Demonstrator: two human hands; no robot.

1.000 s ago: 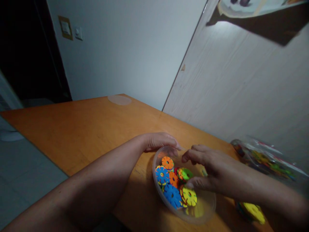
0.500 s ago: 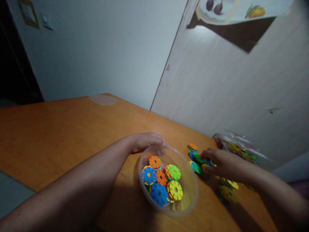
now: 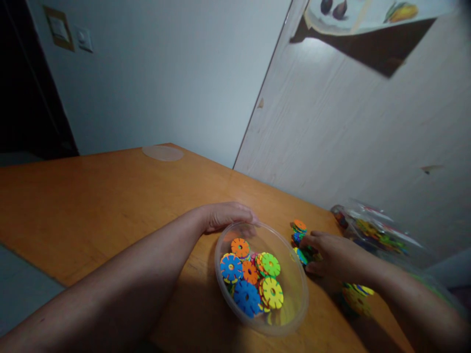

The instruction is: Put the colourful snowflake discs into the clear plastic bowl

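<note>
A clear round plastic tub (image 3: 294,294) stands on the table, partly filled with stacks of notched plastic discs (image 3: 247,297) in blue, orange, yellow and green. My left hand (image 3: 230,216) is wrapped over the tub's far left rim, its fingers partly hidden behind the wall. To the right of the tub, my right hand (image 3: 326,252) reaches down with thumb and fingers closed around some green and blue discs (image 3: 302,255), mostly covered by the hand. An orange-topped stack of discs (image 3: 300,226) sits just beyond its fingertips.
Under my right forearm is a yellow-topped disc stack (image 3: 356,298). Clear plastic bags (image 3: 382,228) with coloured pieces lie against the wall at the right. A flat translucent lid (image 3: 162,153) rests at the table's (image 3: 110,196) far corner.
My right hand has lowered slightly over the discs, its fingers covering more of them. The left hand keeps its place on the tub. The whole view has shifted a little.
</note>
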